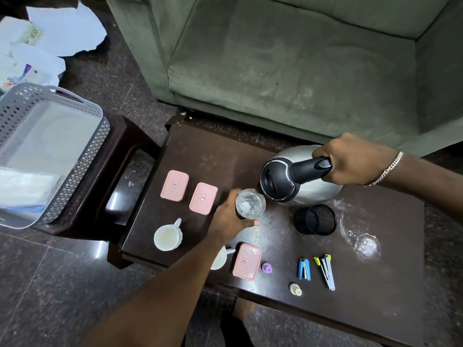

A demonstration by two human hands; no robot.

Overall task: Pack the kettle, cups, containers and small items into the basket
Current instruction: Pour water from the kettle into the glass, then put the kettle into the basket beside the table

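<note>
Basket point(82, 156) interior open; table point(213, 156) far edge bare.

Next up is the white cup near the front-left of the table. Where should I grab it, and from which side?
Take the white cup by its handle, which sticks out at the upper right of the rim, toward the pink containers. Coming from above on that side looks easiest: the cup stands upright, mouth open, with bare table around it. Pinching the rim would probably work as well.

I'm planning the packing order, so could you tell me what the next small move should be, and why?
Probably lift the kettle leftward to the basket: the right hand already grips its handle, and the left hand holds the glass beside it.
</note>
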